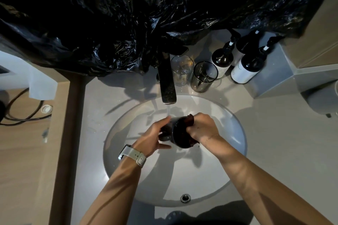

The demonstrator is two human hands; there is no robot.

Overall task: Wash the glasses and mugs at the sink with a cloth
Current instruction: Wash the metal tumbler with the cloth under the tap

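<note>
Over the middle of the white oval sink [228,160], my left hand [153,137] grips a dark smoked glass [175,131] lying on its side, mouth toward me. A dark reddish cloth [190,121] is stuffed into the glass. My right hand [203,128] grips that cloth at the rim. A thin stream of water falls from the dark tap [167,82] onto the glass. Behind the basin stand a clear glass [182,70] and a second smoked glass [204,76], both upright.
Three dark pump bottles with white labels [245,67] stand at the back right beside a grey box [274,75]. Crumpled black plastic sheeting [146,14] hangs over the wall behind the tap. A wooden ledge with cables [22,115] lies left of the counter.
</note>
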